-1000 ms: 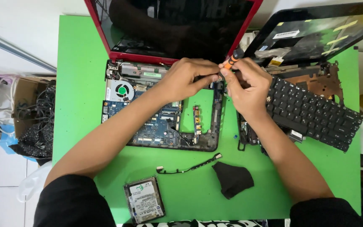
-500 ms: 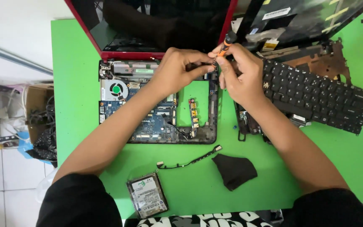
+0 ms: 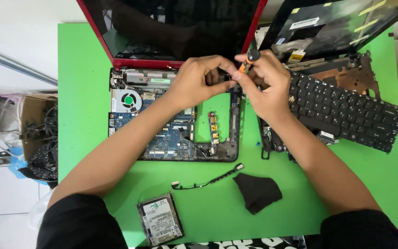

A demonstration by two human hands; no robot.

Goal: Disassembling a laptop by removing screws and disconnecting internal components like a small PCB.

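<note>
Head view. An opened red laptop [image 3: 171, 115] is shown on a green mat [image 3: 84, 69], with its bottom shell stripped and the blue motherboard [image 3: 171, 138] and round cooling fan [image 3: 127, 99] exposed. The left hand [image 3: 196, 83] is curled over the upper right corner of the chassis, at about 12 o'clock of the mat's centre; its fingers are bent and pressed against the hinge area, but whether a small part is pinched there cannot be told. The right hand [image 3: 268, 85] is closed around an orange-and-black screwdriver [image 3: 249, 59], whose tip is hidden between the two hands.

At 3 o'clock a detached black keyboard [image 3: 342, 110] is laid over a second, dark laptop [image 3: 342, 27]. At 6 o'clock a thin cable strip [image 3: 208, 180], a black cloth piece [image 3: 257, 191] and a bare hard drive [image 3: 160, 219] are laid apart from one another.

For clean work at this corner, the driver is judged best kept upright and seated fully before turning, with the chassis steadied by the other hand; a slipped tip could mar the nearby board.
</note>
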